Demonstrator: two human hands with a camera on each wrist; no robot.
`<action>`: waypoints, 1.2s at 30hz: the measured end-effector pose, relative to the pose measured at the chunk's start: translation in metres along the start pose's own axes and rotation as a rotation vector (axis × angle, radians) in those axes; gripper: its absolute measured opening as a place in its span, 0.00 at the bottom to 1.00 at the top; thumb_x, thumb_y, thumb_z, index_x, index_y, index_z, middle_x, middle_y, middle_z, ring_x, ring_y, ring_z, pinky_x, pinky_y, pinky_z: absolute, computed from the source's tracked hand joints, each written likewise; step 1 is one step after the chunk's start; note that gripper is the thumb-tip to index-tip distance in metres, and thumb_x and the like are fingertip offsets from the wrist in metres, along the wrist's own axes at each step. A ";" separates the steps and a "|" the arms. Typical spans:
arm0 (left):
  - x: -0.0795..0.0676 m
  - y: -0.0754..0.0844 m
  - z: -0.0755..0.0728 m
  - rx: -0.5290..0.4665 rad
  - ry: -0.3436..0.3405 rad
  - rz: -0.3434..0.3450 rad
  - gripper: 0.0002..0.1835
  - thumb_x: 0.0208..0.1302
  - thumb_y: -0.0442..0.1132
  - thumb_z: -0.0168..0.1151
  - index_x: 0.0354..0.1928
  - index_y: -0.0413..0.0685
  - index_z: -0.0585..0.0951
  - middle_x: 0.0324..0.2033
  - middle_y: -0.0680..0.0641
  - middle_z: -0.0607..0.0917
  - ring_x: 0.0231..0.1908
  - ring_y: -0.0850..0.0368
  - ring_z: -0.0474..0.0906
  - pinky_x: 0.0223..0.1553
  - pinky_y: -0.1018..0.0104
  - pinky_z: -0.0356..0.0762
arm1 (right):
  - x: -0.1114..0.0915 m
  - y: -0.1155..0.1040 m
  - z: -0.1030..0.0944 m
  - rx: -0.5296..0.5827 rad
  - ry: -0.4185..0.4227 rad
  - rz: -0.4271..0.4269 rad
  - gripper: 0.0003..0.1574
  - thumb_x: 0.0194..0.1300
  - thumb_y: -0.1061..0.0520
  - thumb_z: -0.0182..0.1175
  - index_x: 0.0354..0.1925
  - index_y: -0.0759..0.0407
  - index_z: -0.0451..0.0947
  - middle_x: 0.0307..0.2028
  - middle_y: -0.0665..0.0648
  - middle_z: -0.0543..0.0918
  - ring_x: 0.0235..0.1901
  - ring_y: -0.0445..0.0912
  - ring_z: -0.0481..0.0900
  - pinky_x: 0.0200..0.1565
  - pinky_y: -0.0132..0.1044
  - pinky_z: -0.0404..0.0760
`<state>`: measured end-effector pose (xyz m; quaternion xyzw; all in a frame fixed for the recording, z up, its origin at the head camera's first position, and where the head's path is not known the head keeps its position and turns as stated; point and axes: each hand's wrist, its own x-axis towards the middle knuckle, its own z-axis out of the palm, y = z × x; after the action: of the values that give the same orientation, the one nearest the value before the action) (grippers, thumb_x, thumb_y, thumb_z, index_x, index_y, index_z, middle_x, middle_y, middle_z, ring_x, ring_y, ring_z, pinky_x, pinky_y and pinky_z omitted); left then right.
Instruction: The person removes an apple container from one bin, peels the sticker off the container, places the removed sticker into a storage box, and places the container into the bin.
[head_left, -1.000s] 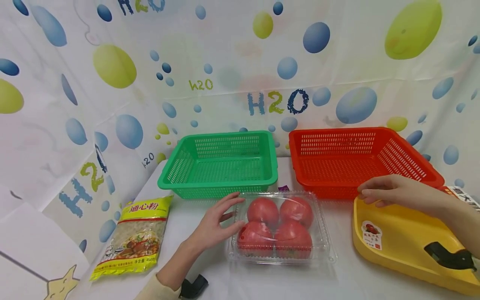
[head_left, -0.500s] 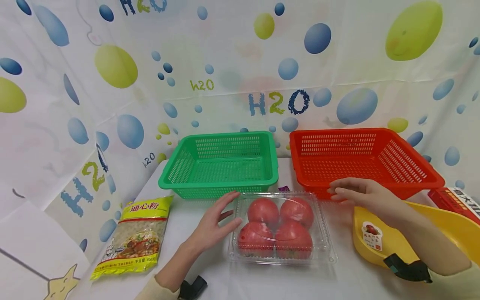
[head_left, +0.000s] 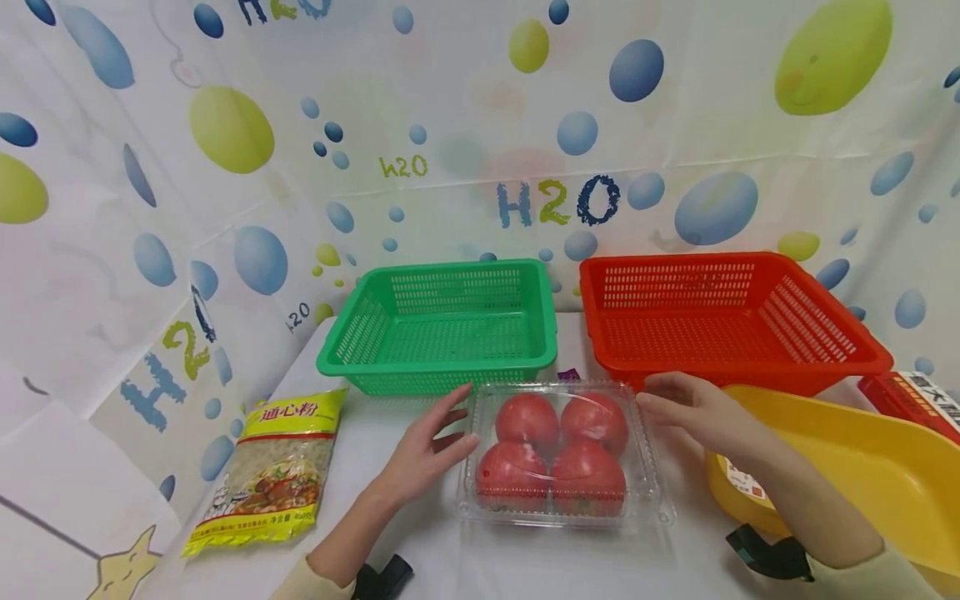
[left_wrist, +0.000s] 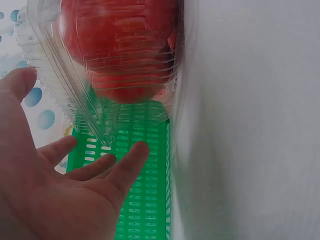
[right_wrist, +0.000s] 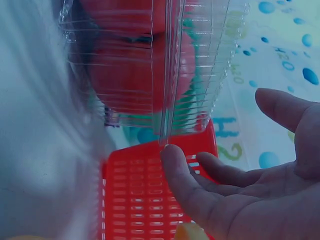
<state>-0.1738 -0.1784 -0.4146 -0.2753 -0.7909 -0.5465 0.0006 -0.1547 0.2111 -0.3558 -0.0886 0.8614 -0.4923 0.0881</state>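
A clear plastic clamshell box [head_left: 558, 522] stands on the white tabletop, with several red tomatoes [head_left: 588, 475] showing through its lid. My left hand [head_left: 426, 454] is at the box's left side, fingers and thumb spread apart; the left wrist view shows the palm facing the box wall. At the opposite side, my right hand [head_left: 701, 415] reaches in with its fingers extended. In the right wrist view, a fingertip [right_wrist: 172, 152] lies right by the box's rim [right_wrist: 167, 117]; I cannot tell whether it touches. Neither hand grips anything.
Behind the box are a green basket [head_left: 457, 333] and a red basket [head_left: 675, 325]. A yellow tub [head_left: 847, 454] stands at the right beside a red printed box [head_left: 911, 404]. A bag of pasta [head_left: 273, 471] lies at the left. Something small and purple [head_left: 568, 374] shows between the baskets.
My right hand has moved left from over the yellow tub to the right edge of the clamshell box. My left hand has stayed almost in place beside it.
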 end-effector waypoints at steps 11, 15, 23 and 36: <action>-0.006 -0.006 -0.001 -0.020 -0.032 -0.081 0.36 0.73 0.40 0.60 0.78 0.47 0.60 0.72 0.36 0.66 0.67 0.37 0.67 0.62 0.43 0.72 | 0.003 0.001 0.009 -0.069 -0.105 0.110 0.52 0.68 0.36 0.62 0.71 0.71 0.61 0.64 0.69 0.72 0.61 0.64 0.71 0.56 0.60 0.78; -0.007 -0.013 -0.005 -0.061 -0.061 -0.058 0.35 0.73 0.39 0.60 0.77 0.42 0.60 0.71 0.34 0.66 0.67 0.36 0.68 0.63 0.44 0.71 | 0.005 0.001 0.013 -0.047 -0.145 0.117 0.49 0.68 0.37 0.63 0.70 0.70 0.64 0.61 0.64 0.76 0.57 0.58 0.75 0.54 0.56 0.80; -0.011 -0.024 -0.010 -0.226 -0.212 -0.050 0.46 0.70 0.50 0.64 0.79 0.39 0.51 0.74 0.30 0.59 0.69 0.31 0.62 0.65 0.59 0.68 | 0.003 0.008 0.015 0.056 -0.238 0.195 0.50 0.69 0.38 0.61 0.74 0.64 0.55 0.64 0.65 0.70 0.60 0.61 0.69 0.56 0.61 0.77; -0.007 -0.017 -0.008 -0.263 -0.189 -0.114 0.50 0.64 0.45 0.72 0.80 0.43 0.53 0.74 0.32 0.60 0.68 0.33 0.65 0.65 0.54 0.69 | -0.002 0.014 0.020 0.428 -0.367 0.251 0.57 0.76 0.48 0.56 0.78 0.65 0.27 0.74 0.75 0.45 0.72 0.72 0.45 0.67 0.71 0.48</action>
<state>-0.1773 -0.1927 -0.4281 -0.2778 -0.7234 -0.6162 -0.1406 -0.1484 0.2019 -0.3776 -0.0486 0.7121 -0.6236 0.3189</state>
